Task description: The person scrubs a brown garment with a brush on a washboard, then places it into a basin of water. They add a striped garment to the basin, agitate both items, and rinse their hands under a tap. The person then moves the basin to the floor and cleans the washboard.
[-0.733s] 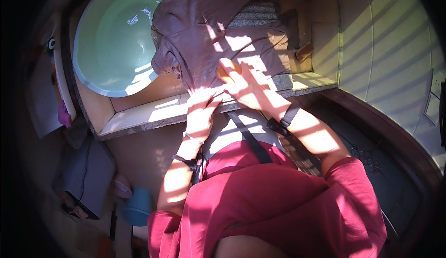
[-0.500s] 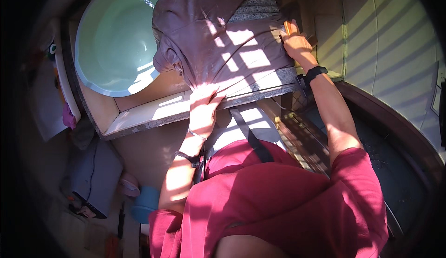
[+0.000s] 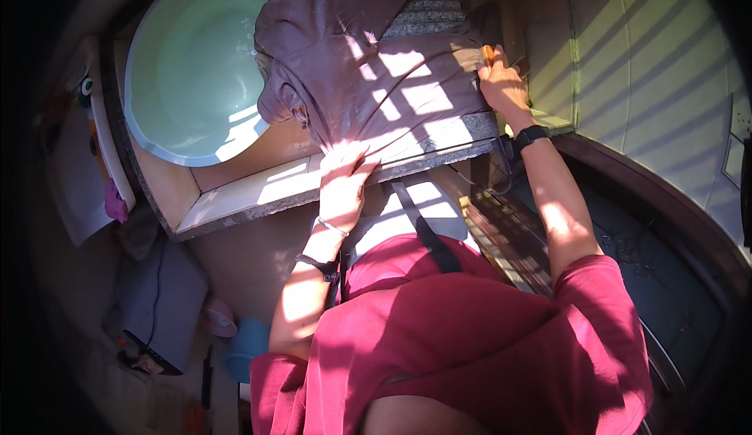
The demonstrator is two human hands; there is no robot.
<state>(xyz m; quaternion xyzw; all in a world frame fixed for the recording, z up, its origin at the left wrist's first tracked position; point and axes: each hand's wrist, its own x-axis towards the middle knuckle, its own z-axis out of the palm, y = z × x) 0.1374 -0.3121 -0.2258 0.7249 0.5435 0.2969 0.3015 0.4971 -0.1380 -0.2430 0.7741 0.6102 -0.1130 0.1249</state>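
Holding brown cloth [image 3: 337, 67] over a ridged slab [image 3: 427, 17].
My left hand [image 3: 342, 186] pinches its near edge; well apart, my right hand [image 3: 504, 86] grips an orange object [image 3: 489, 54] at its right end. Looks soft, probably heavy if wet; best gripped by bunched folds.

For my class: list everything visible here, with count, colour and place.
Garment: one, mauve, upper centre
Ribbed slab: one, grey, under the garment
Basin: one, pale green, upper left
Orange object: one, orange, upper right
Ledge: one, pale, below basin
Bucket: one, blue, lower left
Container: one, pink, beside bucket
Box: one, grey, lower left
Tiled wall: one, yellowish, right
Shirt: one, red, lower centre
Left hand: one, fingers on garment's near edge
Right hand: one, holding the orange object
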